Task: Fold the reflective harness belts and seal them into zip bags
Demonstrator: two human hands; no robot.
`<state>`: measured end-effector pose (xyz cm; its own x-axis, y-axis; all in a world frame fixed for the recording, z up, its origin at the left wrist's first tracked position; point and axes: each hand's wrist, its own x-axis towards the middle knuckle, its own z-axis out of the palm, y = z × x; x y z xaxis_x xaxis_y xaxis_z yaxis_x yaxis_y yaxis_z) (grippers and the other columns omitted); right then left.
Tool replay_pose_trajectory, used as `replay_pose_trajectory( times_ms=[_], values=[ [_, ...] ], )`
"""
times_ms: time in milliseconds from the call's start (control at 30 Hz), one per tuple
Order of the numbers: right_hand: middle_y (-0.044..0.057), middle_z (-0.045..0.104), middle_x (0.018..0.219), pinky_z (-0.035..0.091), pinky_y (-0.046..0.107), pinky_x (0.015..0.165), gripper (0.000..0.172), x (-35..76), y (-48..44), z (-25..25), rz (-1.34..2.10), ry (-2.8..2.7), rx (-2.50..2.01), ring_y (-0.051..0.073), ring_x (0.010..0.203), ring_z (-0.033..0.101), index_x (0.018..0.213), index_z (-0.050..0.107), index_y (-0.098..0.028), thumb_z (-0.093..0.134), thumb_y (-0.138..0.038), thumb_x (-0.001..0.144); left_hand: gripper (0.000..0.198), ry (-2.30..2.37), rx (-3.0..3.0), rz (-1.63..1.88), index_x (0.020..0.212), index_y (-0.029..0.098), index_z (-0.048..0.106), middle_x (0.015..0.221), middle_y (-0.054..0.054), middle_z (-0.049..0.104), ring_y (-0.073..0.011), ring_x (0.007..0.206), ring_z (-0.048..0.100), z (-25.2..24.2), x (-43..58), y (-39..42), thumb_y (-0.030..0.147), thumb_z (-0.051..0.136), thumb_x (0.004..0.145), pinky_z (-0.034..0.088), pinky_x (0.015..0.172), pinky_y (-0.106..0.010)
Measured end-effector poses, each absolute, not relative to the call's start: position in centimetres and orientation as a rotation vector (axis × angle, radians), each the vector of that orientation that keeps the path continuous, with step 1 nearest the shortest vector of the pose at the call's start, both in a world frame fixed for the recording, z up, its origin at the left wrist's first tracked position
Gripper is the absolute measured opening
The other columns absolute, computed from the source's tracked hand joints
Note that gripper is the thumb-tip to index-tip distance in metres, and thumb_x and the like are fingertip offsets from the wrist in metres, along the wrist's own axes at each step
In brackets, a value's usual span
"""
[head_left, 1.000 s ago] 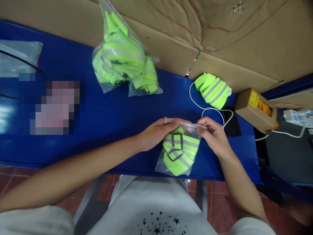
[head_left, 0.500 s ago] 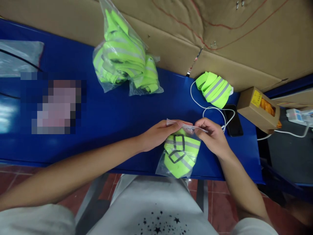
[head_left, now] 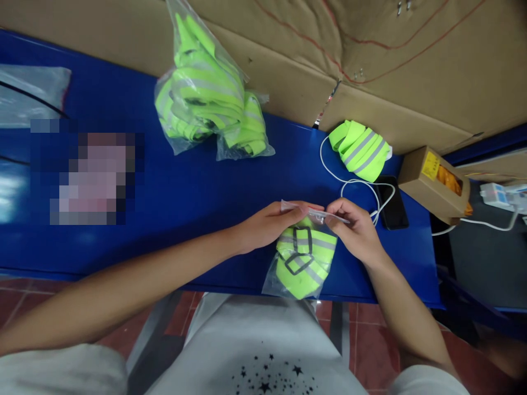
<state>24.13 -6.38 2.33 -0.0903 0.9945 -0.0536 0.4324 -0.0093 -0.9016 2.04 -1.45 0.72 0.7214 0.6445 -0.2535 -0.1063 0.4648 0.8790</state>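
Note:
A clear plastic bag (head_left: pixel 269 280) lies at the front edge of the blue table, with a folded neon-yellow reflective strap (head_left: pixel 302 280) inside it. Grey stripes and two dark rectangular buckles show through the plastic. My left hand (head_left: pixel 274 224) pinches the bag's top edge at its left end, thumb on top. At the right end of that same edge, my right hand (head_left: pixel 356 227) grips the plastic between thumb and fingers. The bag's opening strip stretches between both hands.
Several bagged neon straps (head_left: pixel 209 93) are piled at the back. A loose folded neon strap (head_left: pixel 360 149) sits back right, by a white cable (head_left: pixel 346 181), a black phone (head_left: pixel 393 206) and a cardboard box (head_left: pixel 432 184). A flat plastic bag (head_left: pixel 33 99) lies far left, near a blurred patch.
Both hands keep hold of the bag's top edge. My right hand has shifted very slightly left along it; the rest looks almost the same.

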Motion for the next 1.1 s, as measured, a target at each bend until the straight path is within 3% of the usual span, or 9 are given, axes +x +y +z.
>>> replay_pose_trajectory(
  times_ms=[367, 833, 1000, 1100],
  values=[
    [-0.004, 0.054, 0.07, 0.032, 0.025, 0.055, 0.009, 24.43, -6.42, 2.26, 1.072, -1.567, -1.497, 0.01, 0.059, 0.046, 0.084, 0.06, -0.021, 0.063, -0.023, 0.093, 0.03, 0.669, 1.219, 0.646, 0.111, 0.015, 0.078, 0.103, -0.007, 0.079, -0.0192, 0.097, 0.072, 0.69, 1.88, -1.26, 0.039, 0.064, 0.098, 0.054, 0.086, -0.028],
    [-0.005, 0.054, 0.07, 0.031, 0.024, 0.052, 0.008, 24.18, -6.53, 2.3, 1.09, -1.603, -1.466, 0.008, 0.057, 0.044, 0.087, 0.062, -0.021, 0.064, -0.023, 0.094, 0.03, 0.661, 1.324, 0.648, 0.116, 0.02, 0.079, 0.114, -0.006, 0.079, -0.0201, 0.106, 0.074, -0.01, 1.78, -1.32, 0.037, 0.058, 0.102, 0.058, 0.092, -0.029],
    [-0.004, 0.055, 0.068, 0.032, 0.023, 0.051, 0.008, 24.02, -6.67, 2.28, 1.072, -1.587, -1.5, 0.008, 0.056, 0.045, 0.086, 0.064, -0.02, 0.066, -0.023, 0.093, 0.032, 0.662, 1.347, 0.608, 0.116, 0.018, 0.078, 0.114, -0.008, 0.079, -0.0197, 0.102, 0.075, 0.09, 1.85, -1.43, 0.038, 0.056, 0.102, 0.059, 0.086, -0.027],
    [-0.004, 0.058, 0.071, 0.036, 0.023, 0.055, 0.009, 24.32, -6.67, 2.5, 1.062, -1.592, -1.509, 0.009, 0.059, 0.049, 0.086, 0.064, -0.02, 0.067, -0.025, 0.093, 0.033, 0.74, 1.347, 0.645, 0.119, 0.017, 0.075, 0.109, -0.008, 0.079, -0.0177, 0.093, 0.074, 0.34, 1.9, -1.46, 0.039, 0.064, 0.097, 0.057, 0.077, -0.024]
  ],
)
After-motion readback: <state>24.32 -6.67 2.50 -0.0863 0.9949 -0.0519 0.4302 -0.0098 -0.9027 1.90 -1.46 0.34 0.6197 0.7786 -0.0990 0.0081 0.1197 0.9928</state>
